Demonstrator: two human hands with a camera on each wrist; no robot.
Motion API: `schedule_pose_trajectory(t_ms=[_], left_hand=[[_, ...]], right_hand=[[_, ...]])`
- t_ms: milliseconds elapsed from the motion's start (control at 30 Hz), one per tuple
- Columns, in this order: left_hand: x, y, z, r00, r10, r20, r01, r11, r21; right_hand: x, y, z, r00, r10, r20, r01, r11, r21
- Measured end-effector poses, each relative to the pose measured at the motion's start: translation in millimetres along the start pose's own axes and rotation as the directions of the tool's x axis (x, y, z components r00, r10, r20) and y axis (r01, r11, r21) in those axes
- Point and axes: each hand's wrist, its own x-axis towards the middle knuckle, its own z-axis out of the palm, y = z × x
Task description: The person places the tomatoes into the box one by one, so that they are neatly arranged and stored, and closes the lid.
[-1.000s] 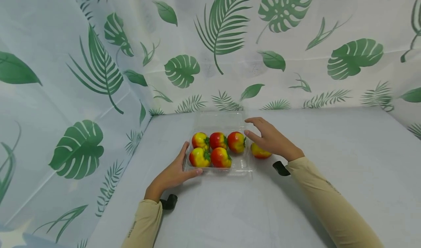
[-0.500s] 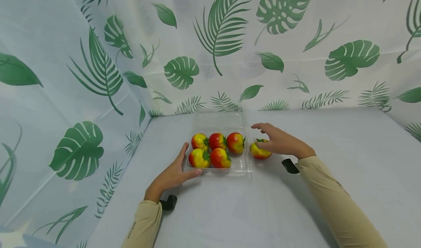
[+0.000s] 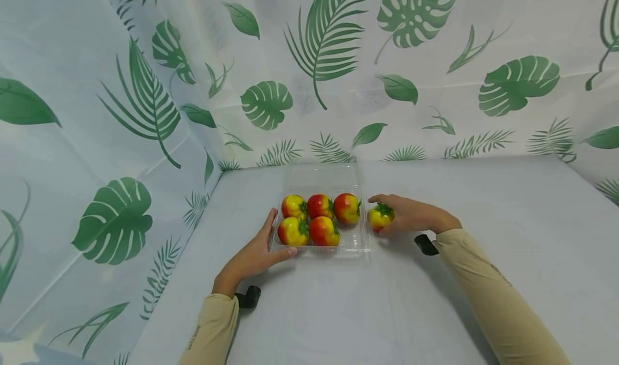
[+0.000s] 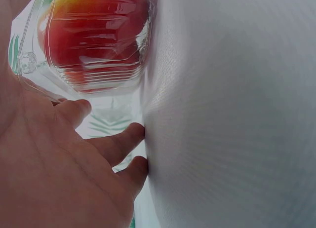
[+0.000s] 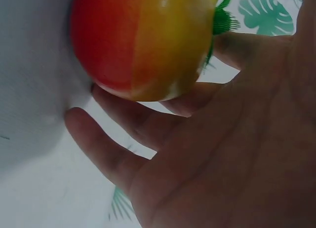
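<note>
In the head view, my right hand (image 3: 412,215) curls round a red-and-yellow round fruit with a green leafy top (image 3: 380,217), just right of a clear plastic container (image 3: 354,237). The right wrist view shows the fruit (image 5: 148,40) low by the table, with fingers behind and beneath it. My left hand (image 3: 256,255) rests at the container's front left corner, thumb along the front edge, fingers along the left side. Up close, the left hand's fingers (image 4: 121,141) are spread, and fingertips touch the table beside the container wall (image 4: 98,82).
Several similar fruits (image 3: 324,231) sit in two rows inside the container; its front right place shows bare plastic. The lid (image 3: 321,176) lies folded back behind. A leaf-printed curtain (image 3: 338,58) hangs beyond the white table (image 3: 338,311).
My right hand has moved right and down from beside the container, and its fingers have closed round the loose fruit. The fruit's leafy top has turned into view. My left hand stays put.
</note>
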Motion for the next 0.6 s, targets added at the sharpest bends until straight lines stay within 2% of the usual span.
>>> schedule_pose_trajectory(t_ms=[333, 600], left_hand=[[0.7, 0.7, -0.1, 1.000, -0.002, -0.003, 0.002, 1.000, 0.005], [-0.1, 1.6, -0.1, 1.000, -0.012, -0.003, 0.012, 1.000, 0.003]], right_hand=[[2.6, 5.9, -0.3, 0.997, -0.062, -0.034, 0.060, 0.997, -0.049], [-5.7, 2.9, -8.8, 0.987, -0.086, -0.133, 0.080, 0.996, -0.048]])
